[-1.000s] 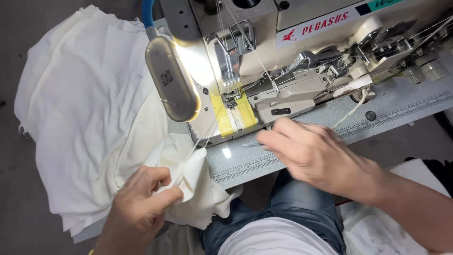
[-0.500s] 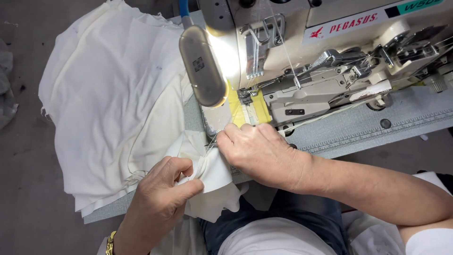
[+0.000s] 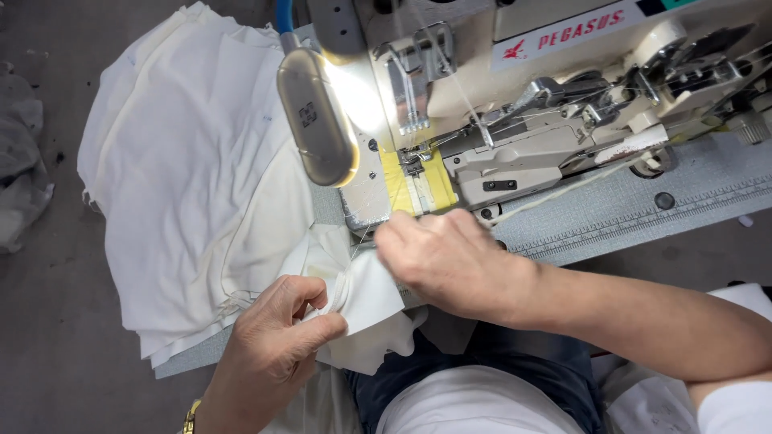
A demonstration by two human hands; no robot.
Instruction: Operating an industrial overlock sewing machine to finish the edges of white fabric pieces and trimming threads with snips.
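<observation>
Left hand [image 3: 277, 341], lower centre, pinches folded white fabric piece [image 3: 366, 293] at table edge [image 3: 189, 354]. Right hand [image 3: 450, 261], fingers curled, grip unclear, crowds sewing machine [image 3: 515, 120]. Fabric pile [image 3: 185, 185] fills left.

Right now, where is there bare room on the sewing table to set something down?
Bare grey tabletop lies right of the sewing machine, past the right hand. It is crowded at the needle, where the lamp, both hands and the folded piece meet. The left hand pinches it; the white fabric pile fills the left side.
</observation>
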